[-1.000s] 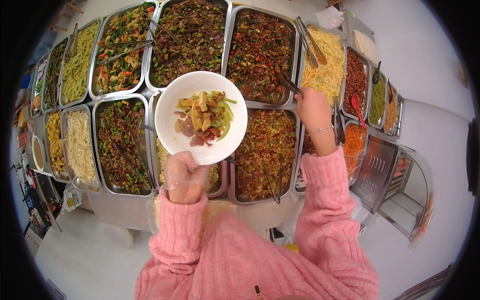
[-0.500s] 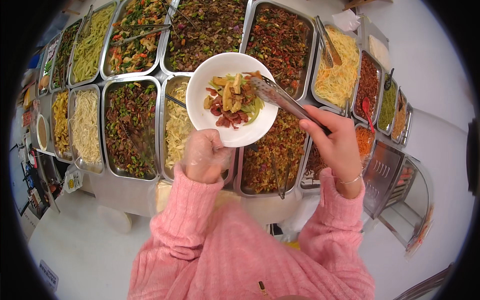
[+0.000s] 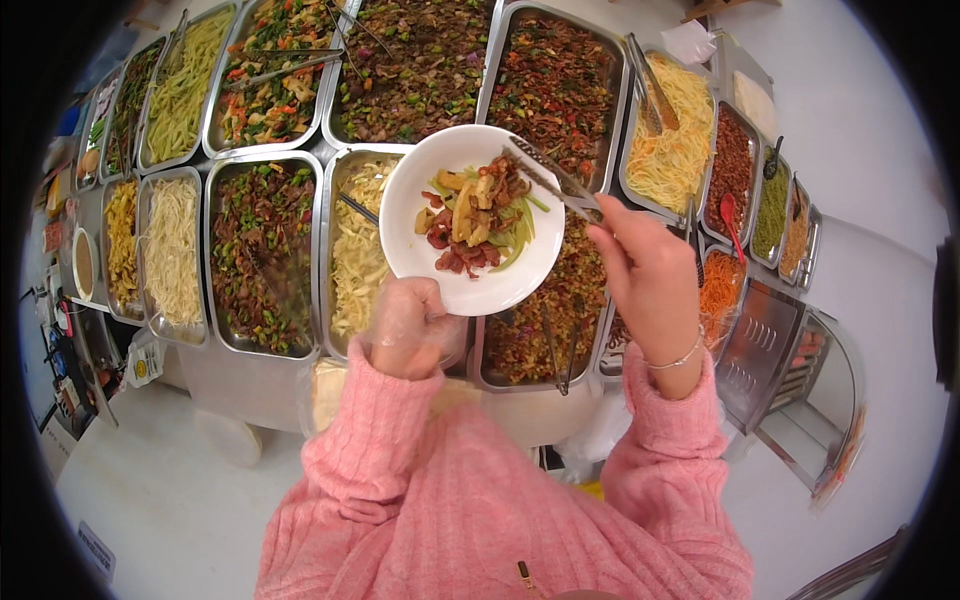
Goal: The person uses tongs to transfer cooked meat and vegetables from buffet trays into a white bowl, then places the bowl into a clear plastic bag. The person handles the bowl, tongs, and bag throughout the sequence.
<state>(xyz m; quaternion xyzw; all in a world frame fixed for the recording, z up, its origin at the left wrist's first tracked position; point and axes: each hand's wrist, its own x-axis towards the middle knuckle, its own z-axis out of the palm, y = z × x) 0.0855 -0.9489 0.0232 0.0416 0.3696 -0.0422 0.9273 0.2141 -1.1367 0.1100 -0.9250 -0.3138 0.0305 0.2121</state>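
Note:
My left hand (image 3: 408, 325), in a clear plastic glove, grips the near rim of a white bowl (image 3: 408, 230). In the bowl lies a small heap of food (image 3: 470, 222): sliced reddish meat, yellowish pieces, green strips and a darker brown portion on top. My bare right hand (image 3: 640, 270) is closed around metal tongs (image 3: 560, 180), whose tips hang over the bowl's far right side, beside the dark food. The two tong arms look spread apart. Below the bowl, partly covered by it, sits a tray of diced yellow-brown food (image 3: 530, 345).
Steel trays of dishes stand in two rows, including a dark red mix (image 3: 555, 90), pale shreds (image 3: 670, 140) with tongs, and brown meat with green peppers (image 3: 262, 255). A red spoon (image 3: 730, 215) rests in a small tray. A steel box (image 3: 765, 340) stands at right.
Dark brown food has dropped from the tongs onto the heap. The tongs have spread, my right hand has turned, and the bowl has shifted slightly nearer and right.

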